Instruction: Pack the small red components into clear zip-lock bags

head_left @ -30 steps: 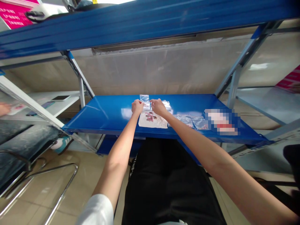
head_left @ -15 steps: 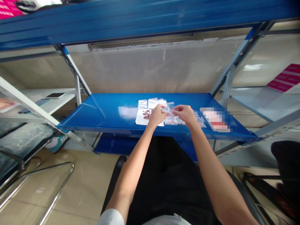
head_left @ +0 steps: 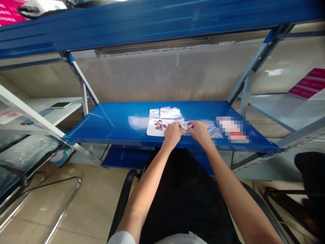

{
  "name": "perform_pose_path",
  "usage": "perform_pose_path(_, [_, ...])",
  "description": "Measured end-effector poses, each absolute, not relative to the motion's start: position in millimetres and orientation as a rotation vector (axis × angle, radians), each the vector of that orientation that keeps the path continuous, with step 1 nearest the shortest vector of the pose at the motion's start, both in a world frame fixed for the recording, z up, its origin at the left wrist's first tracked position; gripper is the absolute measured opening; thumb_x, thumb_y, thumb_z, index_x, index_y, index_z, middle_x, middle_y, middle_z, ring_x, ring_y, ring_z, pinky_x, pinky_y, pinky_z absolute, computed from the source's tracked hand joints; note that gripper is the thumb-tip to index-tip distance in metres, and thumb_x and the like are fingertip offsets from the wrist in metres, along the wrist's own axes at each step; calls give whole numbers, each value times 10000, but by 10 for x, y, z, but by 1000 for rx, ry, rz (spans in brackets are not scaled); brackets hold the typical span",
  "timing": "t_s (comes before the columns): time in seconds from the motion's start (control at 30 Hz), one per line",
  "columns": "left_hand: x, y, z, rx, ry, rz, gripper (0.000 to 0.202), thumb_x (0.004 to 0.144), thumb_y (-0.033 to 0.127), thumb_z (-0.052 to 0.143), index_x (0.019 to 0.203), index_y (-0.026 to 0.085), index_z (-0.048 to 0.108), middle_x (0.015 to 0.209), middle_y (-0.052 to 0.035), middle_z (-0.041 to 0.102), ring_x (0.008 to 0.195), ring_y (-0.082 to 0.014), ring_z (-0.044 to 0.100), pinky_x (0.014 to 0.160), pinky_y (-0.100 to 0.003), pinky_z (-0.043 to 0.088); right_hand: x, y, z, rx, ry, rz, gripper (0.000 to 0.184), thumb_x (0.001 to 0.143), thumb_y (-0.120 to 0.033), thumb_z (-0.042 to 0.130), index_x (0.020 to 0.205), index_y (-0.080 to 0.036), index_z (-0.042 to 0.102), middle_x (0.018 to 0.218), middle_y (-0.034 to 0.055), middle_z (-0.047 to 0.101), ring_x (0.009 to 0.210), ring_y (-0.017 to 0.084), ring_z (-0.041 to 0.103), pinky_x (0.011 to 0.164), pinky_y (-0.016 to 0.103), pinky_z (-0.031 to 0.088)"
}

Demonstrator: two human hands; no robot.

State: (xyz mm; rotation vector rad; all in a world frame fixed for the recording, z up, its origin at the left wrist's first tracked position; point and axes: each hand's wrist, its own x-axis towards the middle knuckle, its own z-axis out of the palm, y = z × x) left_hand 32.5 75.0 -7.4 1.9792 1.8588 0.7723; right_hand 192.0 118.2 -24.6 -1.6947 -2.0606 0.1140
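My left hand (head_left: 173, 134) and my right hand (head_left: 199, 132) are close together at the front of the blue metal shelf (head_left: 114, 126). Their fingers press on a clear plastic zip bag (head_left: 186, 130) holding small red pieces. Left of my left hand lies a white sheet (head_left: 155, 128) with a small heap of red pieces (head_left: 159, 125). Several clear bags (head_left: 165, 112) lie in a row behind it. Another clear bag (head_left: 215, 133) lies beyond my right hand, next to a pixelated packet (head_left: 232, 129).
A blue upper shelf (head_left: 152, 30) runs overhead, carried on grey steel uprights (head_left: 254, 74). A white shelf at left bears a tablet (head_left: 60, 105). A chrome chair frame (head_left: 40, 200) stands low at left, and a dark chair (head_left: 311, 169) stands at right.
My hands have moved right from the back bags and white sheet. They lifted a clear bag, then lowered it toward the shelf. The view has shifted slightly.
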Motion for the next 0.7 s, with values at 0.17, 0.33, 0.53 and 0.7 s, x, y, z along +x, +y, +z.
perform_pose_path(0.17, [345,717,-111,2023,1873,750,181,992,318,636,1123,217,709,1100,-134,745,1111,-290,680,905,-366,501,1888,1144,-278,-1713,-2163,21,364,873,-121,531,1097,-71,814,980,203,789,1031,332,706,925,367,476])
perform_pose_path(0.33, [173,722,0,2036,1879,810,245,977,365,667,1171,217,687,1064,-121,755,1069,-284,693,881,-356,504,1921,1245,-255,-1714,-2152,-5,349,891,-151,522,1086,-82,804,993,214,778,1079,348,677,924,380,476])
perform_pose_path(0.53, [-367,1182,100,1825,2071,859,219,959,304,654,1154,224,712,1073,-98,755,1069,-258,700,868,-336,516,1528,1808,-35,-1595,-2053,199,332,911,-158,551,1170,-132,757,1047,130,786,971,265,710,879,330,487])
perform_pose_path(0.7, [-556,1658,62,1938,2163,724,276,951,293,672,1203,201,737,1301,-142,700,1238,-261,639,1009,-341,496,1074,2157,-22,-1679,-2056,307,383,930,-168,607,1309,-186,665,1172,130,759,1090,267,691,846,310,504])
